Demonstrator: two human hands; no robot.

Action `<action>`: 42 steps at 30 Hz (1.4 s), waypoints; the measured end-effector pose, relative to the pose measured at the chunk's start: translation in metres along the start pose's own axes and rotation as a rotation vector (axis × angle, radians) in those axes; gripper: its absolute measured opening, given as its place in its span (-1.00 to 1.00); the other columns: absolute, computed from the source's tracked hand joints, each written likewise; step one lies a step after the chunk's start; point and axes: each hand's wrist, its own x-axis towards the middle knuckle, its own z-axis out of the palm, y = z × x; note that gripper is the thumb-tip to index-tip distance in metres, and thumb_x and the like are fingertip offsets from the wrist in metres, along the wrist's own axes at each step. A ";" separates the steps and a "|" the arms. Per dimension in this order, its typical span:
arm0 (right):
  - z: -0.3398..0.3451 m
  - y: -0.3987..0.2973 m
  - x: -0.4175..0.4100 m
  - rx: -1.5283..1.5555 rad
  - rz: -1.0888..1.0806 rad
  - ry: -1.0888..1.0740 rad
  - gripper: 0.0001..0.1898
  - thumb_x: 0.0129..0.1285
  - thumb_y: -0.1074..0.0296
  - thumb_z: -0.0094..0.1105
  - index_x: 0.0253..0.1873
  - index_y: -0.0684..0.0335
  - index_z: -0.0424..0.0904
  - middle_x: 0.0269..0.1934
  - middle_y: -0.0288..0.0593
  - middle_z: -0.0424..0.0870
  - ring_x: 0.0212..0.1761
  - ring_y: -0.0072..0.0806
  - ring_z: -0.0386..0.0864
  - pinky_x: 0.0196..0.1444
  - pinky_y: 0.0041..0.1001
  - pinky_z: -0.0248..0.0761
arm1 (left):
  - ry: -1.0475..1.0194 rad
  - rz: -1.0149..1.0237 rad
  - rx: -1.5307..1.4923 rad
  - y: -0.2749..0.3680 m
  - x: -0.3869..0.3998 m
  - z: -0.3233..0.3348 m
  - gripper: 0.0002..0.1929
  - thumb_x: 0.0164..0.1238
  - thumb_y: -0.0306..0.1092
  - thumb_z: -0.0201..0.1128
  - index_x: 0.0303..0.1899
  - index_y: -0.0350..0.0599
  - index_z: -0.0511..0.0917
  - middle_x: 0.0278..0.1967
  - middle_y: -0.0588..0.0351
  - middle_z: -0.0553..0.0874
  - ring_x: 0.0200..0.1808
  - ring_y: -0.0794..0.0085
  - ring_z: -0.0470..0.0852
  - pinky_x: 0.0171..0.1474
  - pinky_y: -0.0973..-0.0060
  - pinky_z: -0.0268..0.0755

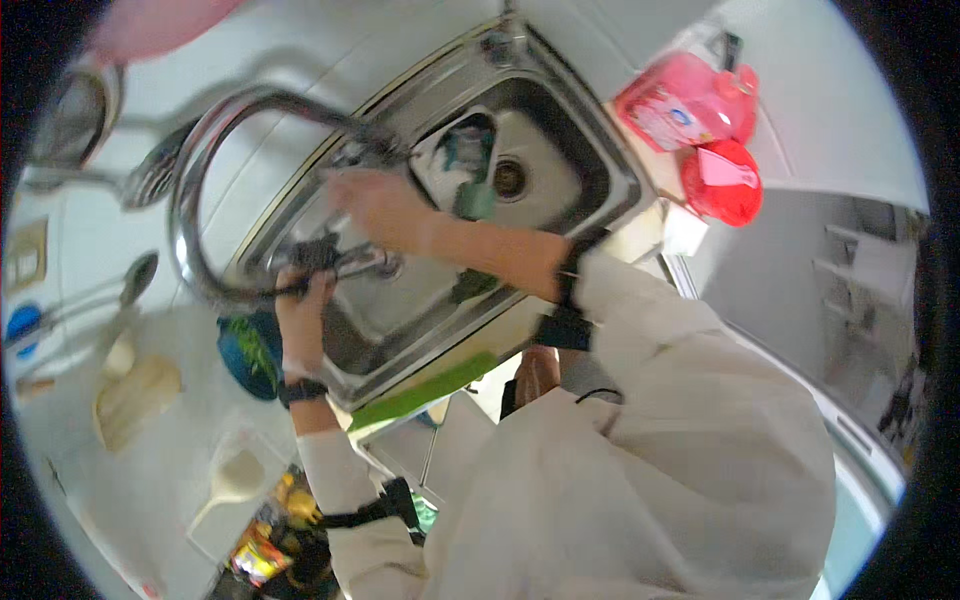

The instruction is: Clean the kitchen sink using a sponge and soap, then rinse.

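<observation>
A stainless steel sink (607,150) with two drains lies before me. My left hand (304,289) is at the outlet end of the curved chrome faucet (180,225), fingers wrapped around it. A dark, blurred piece (319,251) shows just beyond those fingers. My right hand (367,196) is motion-blurred over the sink's back rim, close to the faucet's base; whether it touches the base or holds anything cannot be told. Under my right forearm, a rectangular tray (431,161) with greenish cloth-like items (469,142) rests inside the sink.
A blue bowl (251,367) of green leaves stands left of the sink. Green cloth (427,386) lies along the front edge. Pink and red plastic items (682,105) sit at right. Ladles and a slotted spoon (161,165) hang on the left wall. Food packets (259,559) lie lower left.
</observation>
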 end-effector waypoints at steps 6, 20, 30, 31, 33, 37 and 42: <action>0.038 0.015 0.082 -0.196 -0.162 -0.472 -0.66 0.08 0.39 0.15 0.00 0.30 0.53 -0.01 -0.13 0.60 0.04 -0.21 0.55 0.00 -0.30 0.49 | 0.093 0.006 -0.086 -0.006 -0.020 0.026 -0.78 0.35 -0.50 0.16 -0.03 -0.22 0.37 -0.10 0.12 0.54 -0.12 0.50 0.54 -0.03 0.56 0.45; -0.054 -0.024 -0.069 0.252 0.050 -0.174 -0.54 0.23 0.17 0.09 0.22 0.13 0.43 0.17 0.03 0.46 0.16 -0.01 0.45 0.19 -0.21 0.32 | 0.013 -0.247 -0.564 -0.118 -0.041 0.086 -0.65 0.44 -0.24 0.06 0.12 -0.24 0.36 0.05 0.02 0.49 0.03 0.38 0.48 0.09 0.41 0.37; -0.095 0.043 -0.135 0.669 0.327 -0.491 -0.45 0.16 0.40 0.08 0.30 0.04 0.35 0.09 0.10 0.53 0.16 -0.03 0.45 0.22 -0.21 0.31 | -0.071 -0.451 -0.934 -0.042 -0.061 0.195 -0.56 0.45 -0.15 0.05 0.25 -0.12 0.31 0.12 0.07 0.47 0.16 0.27 0.44 0.26 0.29 0.31; -0.100 0.050 -0.131 0.674 0.320 -0.508 -0.45 0.16 0.40 0.08 0.30 0.04 0.35 0.09 0.10 0.53 0.16 -0.03 0.45 0.22 -0.21 0.31 | -0.155 -0.447 -0.825 -0.051 -0.064 0.194 -0.54 0.44 -0.15 0.06 0.26 -0.13 0.29 0.17 0.07 0.44 0.20 0.27 0.41 0.28 0.30 0.29; -0.107 0.073 -0.122 0.238 0.368 -0.805 -0.60 0.16 0.38 0.09 0.15 0.12 0.50 0.11 0.03 0.51 0.08 -0.11 0.52 0.16 -0.26 0.37 | -0.234 -0.448 -0.726 -0.056 -0.070 0.195 -0.52 0.44 -0.15 0.07 0.28 -0.13 0.28 0.21 0.06 0.41 0.24 0.28 0.38 0.29 0.32 0.27; -0.120 0.173 -0.080 -0.370 0.239 -0.332 -0.57 0.24 0.45 -0.03 0.23 0.11 0.43 0.09 0.03 0.50 0.17 -0.09 0.45 0.16 -0.23 0.38 | -0.178 -0.366 -0.353 -0.064 -0.087 0.187 -0.53 0.43 -0.17 0.11 0.27 -0.15 0.32 0.25 0.06 0.41 0.25 0.33 0.39 0.31 0.37 0.22; -0.119 0.258 -0.051 -0.746 0.066 -0.361 -0.55 0.28 0.43 -0.14 0.28 0.22 0.32 0.17 0.07 0.43 0.22 -0.11 0.40 0.29 -0.25 0.26 | -0.152 -0.354 -0.243 -0.086 -0.108 0.161 -0.57 0.47 -0.32 0.03 0.28 -0.26 0.29 0.23 0.00 0.44 0.25 0.34 0.39 0.32 0.43 0.17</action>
